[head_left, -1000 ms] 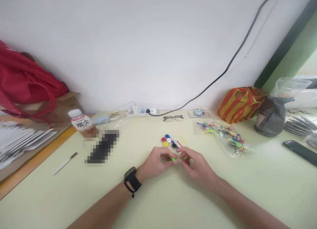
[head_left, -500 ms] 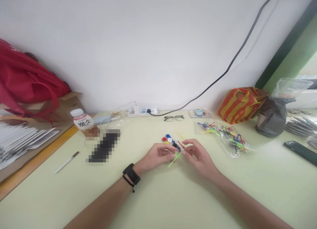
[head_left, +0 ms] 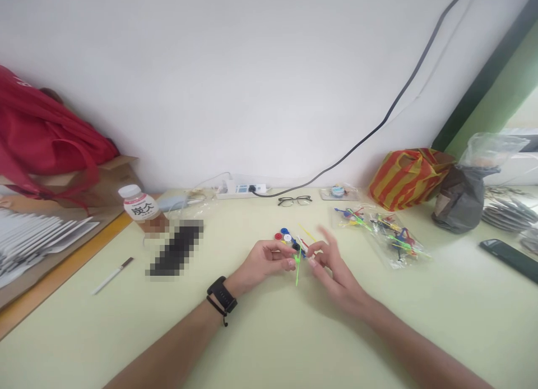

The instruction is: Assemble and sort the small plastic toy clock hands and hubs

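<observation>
My left hand (head_left: 273, 260) pinches a thin bright green plastic pointer (head_left: 297, 270) between thumb and forefinger, holding it nearly upright above the table. Close by on the right is my right hand (head_left: 332, 265), its fingers apart and one raised and blurred; I see nothing in it. Just behind the hands lie small round discs: a red disc (head_left: 278, 236), a blue disc (head_left: 284, 231) and a white disc (head_left: 287, 237). Beside them are a thin yellow piece (head_left: 307, 232) and a red piece (head_left: 305, 243), partly hidden by my fingers.
Clear bags of coloured plastic pieces (head_left: 399, 240) lie to the right. Eyeglasses (head_left: 295, 200) and a power strip (head_left: 241, 191) are by the wall. On the left stand a drink bottle (head_left: 143, 209) and a pen (head_left: 112, 276). A phone (head_left: 510, 260) rests far right.
The green pointer has turned from a slant to nearly upright. My right hand has come slightly away from it, with a finger lifting. My left hand keeps its pinch.
</observation>
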The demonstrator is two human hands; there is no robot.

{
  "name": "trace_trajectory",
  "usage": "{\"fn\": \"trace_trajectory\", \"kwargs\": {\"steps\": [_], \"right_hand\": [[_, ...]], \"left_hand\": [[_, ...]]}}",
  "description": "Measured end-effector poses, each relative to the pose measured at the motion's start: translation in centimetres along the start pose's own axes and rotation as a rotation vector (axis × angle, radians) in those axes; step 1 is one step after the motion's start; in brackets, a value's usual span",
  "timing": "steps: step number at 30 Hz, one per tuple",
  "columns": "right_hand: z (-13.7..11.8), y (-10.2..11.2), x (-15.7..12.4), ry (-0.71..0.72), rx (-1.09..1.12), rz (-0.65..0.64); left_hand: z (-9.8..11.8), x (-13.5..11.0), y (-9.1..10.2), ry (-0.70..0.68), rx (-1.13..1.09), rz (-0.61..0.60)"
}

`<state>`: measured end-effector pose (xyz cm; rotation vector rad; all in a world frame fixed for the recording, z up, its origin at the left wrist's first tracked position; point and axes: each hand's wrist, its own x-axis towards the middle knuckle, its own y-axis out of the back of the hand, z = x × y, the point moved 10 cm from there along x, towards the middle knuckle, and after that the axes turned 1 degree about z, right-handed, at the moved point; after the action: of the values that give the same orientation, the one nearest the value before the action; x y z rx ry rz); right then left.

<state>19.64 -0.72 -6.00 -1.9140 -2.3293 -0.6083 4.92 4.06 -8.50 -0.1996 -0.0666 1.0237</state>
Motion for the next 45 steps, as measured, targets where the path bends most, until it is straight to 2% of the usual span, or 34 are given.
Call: {"fn": "trace_trajectory", "kwargs": {"steps": [4, 11, 18, 23, 28, 31, 34, 40, 45], "right_hand": [[0.9, -0.3, 0.2, -0.121, 0.026, -0.093], [-0.1, -0.4, 0.5, -0.109, 0.091, -0.052], [0.1, -1.5, 0.2, -0.079, 0.039, -0.11], [0.1, -1.1, 0.1, -0.065, 0.042, -0.085], [0.9, -0.7, 0.0, -0.138, 0.171, -0.017], [1.1, -1.0, 0.0, -0.164, 0.196, -0.05], [0.4, -1.0, 0.1, -0.117, 0.222, -0.088], [0.0, -0.5, 0.2, -0.094, 0.092, -0.015], [0.6, -1.5, 0.1, -0.106, 0.013, -0.067]], "left_hand": [[-0.3, 0.1, 0.1, 0.004, 0.016, 0.005], [0.5, -0.1, -0.9, -0.02, 0.046, -0.073], [0.9, -0.3, -1.5, -0.023, 0.051, -0.117], [1.0, -0.2, -1.4, -0.049, 0.061, -0.1], [1.2, -0.1, -0.5, -0.074, 0.087, -0.025], [1.1, 0.0, -0.2, -0.073, 0.081, -0.01], [0.9, 0.1, -0.1, -0.074, 0.083, -0.005], [1.0, 0.0, -0.9, -0.06, 0.096, -0.064], [0.9, -0.2, -1.2, -0.048, 0.095, -0.099]]}}
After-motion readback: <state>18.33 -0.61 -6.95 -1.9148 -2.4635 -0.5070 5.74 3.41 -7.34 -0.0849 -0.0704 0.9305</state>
